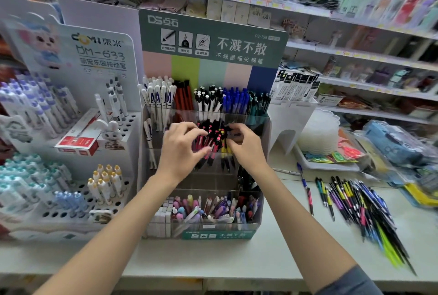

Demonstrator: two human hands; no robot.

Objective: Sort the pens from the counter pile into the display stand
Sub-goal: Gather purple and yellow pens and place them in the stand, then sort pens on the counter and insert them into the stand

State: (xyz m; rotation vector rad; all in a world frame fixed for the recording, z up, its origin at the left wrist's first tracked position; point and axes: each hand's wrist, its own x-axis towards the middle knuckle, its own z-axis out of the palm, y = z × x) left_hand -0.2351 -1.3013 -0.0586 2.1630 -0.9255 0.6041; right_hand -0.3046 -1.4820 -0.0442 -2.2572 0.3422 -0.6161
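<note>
Counter (272, 259) runs pale and flat across the near edge, and both forearms reach over it toward the stand (220, 235). On the right of the counter lies the pile (360, 207), still large. Its pens are fanned, with their long axes running roughly from near to far and slightly slanted, tips toward the person. A loose pen (305, 188) lies between the pile and the stand.

The pile is well apart from both hands, off to the right and lower than them. The right hand (246, 150) is the nearer one, so the next pick likely falls to it, with a reach outward and down.

Pastel pens (213, 207) fill the stand's front tier. Above them, at the middle tier, the left hand (181, 152) curls its thumb and fingers narrowly, pinching the pink pens (211, 140), which stand upright and tightly bunched. The right hand is just beside it. Its fingers are curled in close and appear to grip the tops of the yellow pens (225, 152), though blur makes that contact uncertain. Room in that tier looks tight, so slotting more in calls for care.

Blue pens (234, 101) stand in the back row. A white rack (83, 128) is to the left, and stocked shelves (355, 57) lie beyond.
</note>
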